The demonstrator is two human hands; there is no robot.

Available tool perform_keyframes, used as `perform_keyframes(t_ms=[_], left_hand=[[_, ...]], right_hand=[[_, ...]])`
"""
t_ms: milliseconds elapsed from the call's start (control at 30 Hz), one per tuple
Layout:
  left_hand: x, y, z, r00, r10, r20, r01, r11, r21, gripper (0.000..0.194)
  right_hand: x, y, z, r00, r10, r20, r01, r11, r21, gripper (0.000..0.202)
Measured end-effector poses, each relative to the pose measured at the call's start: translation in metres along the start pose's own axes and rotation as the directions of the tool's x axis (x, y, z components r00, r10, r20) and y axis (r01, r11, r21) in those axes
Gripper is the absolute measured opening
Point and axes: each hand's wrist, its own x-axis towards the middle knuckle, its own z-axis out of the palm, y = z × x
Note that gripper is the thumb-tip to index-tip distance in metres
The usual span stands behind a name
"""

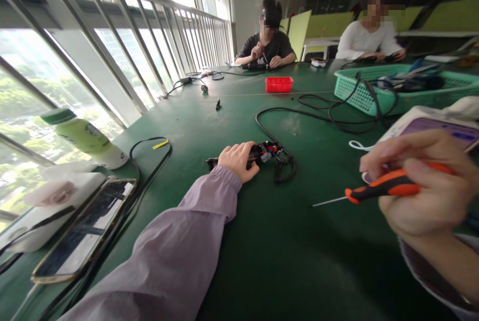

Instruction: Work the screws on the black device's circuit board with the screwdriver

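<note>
My left hand point(239, 160) is wrapped over a long black corded device point(255, 153), which lies on the green table. At its right end the housing is open, and red, blue and yellow wires point(276, 149) show. A black cable runs from that end and loops beside it. What lies under my palm is hidden. On the right, close to the camera, my right hand point(430, 186) is closed around an orange and black screwdriver point(389, 185). Its thin shaft points left, with the tip above the table and apart from the device.
At the left are a phone point(86, 231), a bottle point(88, 139) and cables. A small black part point(218, 105) and a red tray point(279, 84) lie farther back. A green basket point(359, 99) holds cables, near a white device point(434, 124). Two people sit across the table.
</note>
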Motion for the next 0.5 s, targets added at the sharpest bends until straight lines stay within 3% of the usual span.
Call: perform_keyframes(t_ms=[67,267,333,433,500], left_hand=[[0.000,0.000,0.001,1.000,0.001,0.003,-0.001,1.000,0.004,0.049],[0.001,-0.001,0.002,1.000,0.000,-0.003,0.000,1.000,0.010,0.048],[0.001,-0.001,0.001,1.000,0.002,-0.006,-0.002,1.000,0.009,0.048],[0.001,-0.001,0.001,1.000,0.003,-0.005,-0.003,1.000,0.009,0.047],[0.001,-0.001,0.000,1.000,0.005,-0.004,-0.005,1.000,0.008,0.048]], right_hand=[[-0.002,0.004,0.007,1.000,-0.002,0.011,0.002,0.999,0.042,0.009],[0.005,-0.007,0.007,0.950,0.040,0.311,0.009,0.988,-0.154,0.017],[0.003,-0.007,0.008,0.952,0.092,0.292,-0.051,0.988,-0.147,0.022],[-0.011,0.002,0.016,0.980,0.163,0.114,-0.159,0.986,-0.041,0.016],[-0.023,0.010,0.023,0.976,0.123,0.177,-0.115,0.992,-0.055,0.010]])
